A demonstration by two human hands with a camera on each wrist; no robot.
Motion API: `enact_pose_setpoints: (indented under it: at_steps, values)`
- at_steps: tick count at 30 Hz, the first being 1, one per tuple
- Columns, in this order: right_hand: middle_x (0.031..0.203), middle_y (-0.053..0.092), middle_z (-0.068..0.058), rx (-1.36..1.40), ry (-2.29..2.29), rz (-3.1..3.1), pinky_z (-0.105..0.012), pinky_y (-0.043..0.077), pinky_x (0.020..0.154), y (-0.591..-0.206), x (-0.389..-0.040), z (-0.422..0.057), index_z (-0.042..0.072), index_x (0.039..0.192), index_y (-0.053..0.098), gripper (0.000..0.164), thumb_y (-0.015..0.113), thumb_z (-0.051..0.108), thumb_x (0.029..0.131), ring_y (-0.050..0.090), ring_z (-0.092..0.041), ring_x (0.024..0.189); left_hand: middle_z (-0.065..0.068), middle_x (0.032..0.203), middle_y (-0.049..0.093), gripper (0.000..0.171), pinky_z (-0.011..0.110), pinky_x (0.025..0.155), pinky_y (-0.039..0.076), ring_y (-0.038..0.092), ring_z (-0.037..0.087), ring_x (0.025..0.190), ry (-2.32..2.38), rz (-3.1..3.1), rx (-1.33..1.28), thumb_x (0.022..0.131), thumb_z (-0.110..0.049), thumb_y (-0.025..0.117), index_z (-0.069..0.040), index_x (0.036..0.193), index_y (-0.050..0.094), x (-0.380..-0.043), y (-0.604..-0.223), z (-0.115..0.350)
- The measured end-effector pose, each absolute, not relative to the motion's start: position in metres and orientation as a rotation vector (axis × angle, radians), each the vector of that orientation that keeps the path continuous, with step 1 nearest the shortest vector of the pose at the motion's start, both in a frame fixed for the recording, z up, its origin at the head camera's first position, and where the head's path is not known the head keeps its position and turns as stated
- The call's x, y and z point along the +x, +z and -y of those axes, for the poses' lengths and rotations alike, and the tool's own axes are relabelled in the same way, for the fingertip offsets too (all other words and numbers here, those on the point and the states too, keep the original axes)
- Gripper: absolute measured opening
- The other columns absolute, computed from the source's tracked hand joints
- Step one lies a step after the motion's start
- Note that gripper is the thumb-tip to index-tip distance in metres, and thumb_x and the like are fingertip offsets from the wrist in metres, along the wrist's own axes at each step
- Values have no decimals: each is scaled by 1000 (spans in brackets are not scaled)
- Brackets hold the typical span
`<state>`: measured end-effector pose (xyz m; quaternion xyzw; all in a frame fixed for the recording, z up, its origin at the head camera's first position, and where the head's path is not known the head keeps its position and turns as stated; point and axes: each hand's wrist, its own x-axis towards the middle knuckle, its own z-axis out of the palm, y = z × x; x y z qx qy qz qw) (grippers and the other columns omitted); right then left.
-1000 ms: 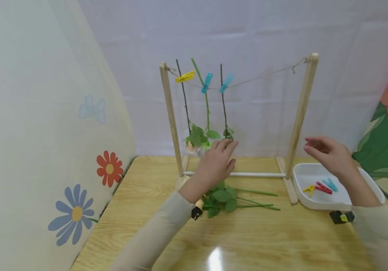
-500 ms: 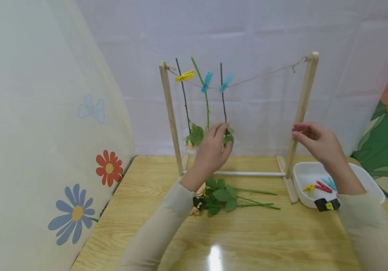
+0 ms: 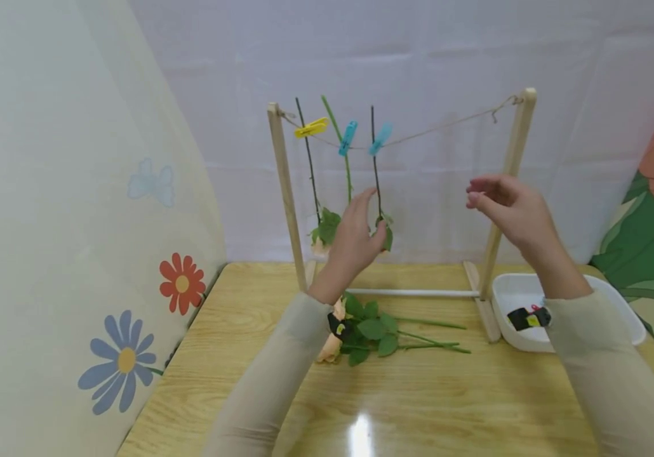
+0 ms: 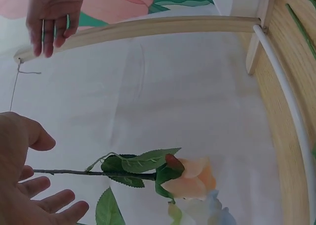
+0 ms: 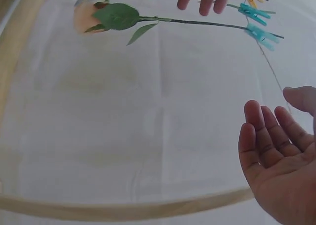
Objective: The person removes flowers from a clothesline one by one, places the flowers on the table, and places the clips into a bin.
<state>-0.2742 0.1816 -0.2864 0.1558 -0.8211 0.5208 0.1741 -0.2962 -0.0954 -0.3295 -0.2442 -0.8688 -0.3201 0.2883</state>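
Observation:
My left hand [image 3: 355, 238] is beside the dark stem of the rightmost hanging rose [image 4: 190, 178]. Its fingers are spread, thumb on one side of the stem; whether it touches is unclear. My right hand [image 3: 512, 206] hovers in front of the frame's right post, fingers loosely bent and holding nothing. Three roses hang upside down from a string [image 3: 447, 129]. A yellow clothespin [image 3: 312, 127], a blue clothespin [image 3: 347, 138] and a light blue clothespin [image 3: 381, 139] clip their stems. My left hand partly hides the middle rose in the head view.
The string spans a wooden frame [image 3: 284, 184] with a white bottom bar [image 3: 418, 292]. Several peach roses with green leaves [image 3: 371, 328] lie on the wooden table [image 3: 418, 400]. At the right stands a white tray [image 3: 627, 311], whose clothespins are mostly hidden by my right wrist.
My right hand has risen from above the tray and moved left, in front of the post. The left hand has moved up along the rightmost rose's stem. The hanging roses stay in place.

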Motion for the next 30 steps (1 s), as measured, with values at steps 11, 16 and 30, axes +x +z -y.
enact_pose_setpoints:
  at_steps: [11, 16, 30]
  values:
    - [113, 69, -6, 590, 1675, 2140, -20, 56, 86, -254, -283, -154, 1, 125, 64, 30, 66, 15, 99, 69, -11, 92, 8, 158, 41, 66, 37, 111, 45, 48, 27, 138, -1196, 2400, -516, 100, -14, 61, -8, 158, 29, -309, -312, 89]
    - [108, 70, -2, 657, 1813, 2041, -20, 56, 83, -246, -287, -144, 1, 120, 66, 25, 68, 8, 97, 69, -12, 89, 15, 148, 51, 65, 43, 105, 51, 54, 31, 131, -1333, 2324, -497, 98, -8, 62, -6, 156, 33, -317, -308, 85]
    - [106, 70, -3, 632, 1793, 2075, -22, 55, 84, -218, -301, -119, 3, 120, 67, 26, 69, 12, 97, 68, -13, 87, 17, 131, 56, 64, 30, 97, 55, 59, 27, 120, -1512, 2150, -495, 93, 7, 59, -5, 153, 39, -326, -309, 79]
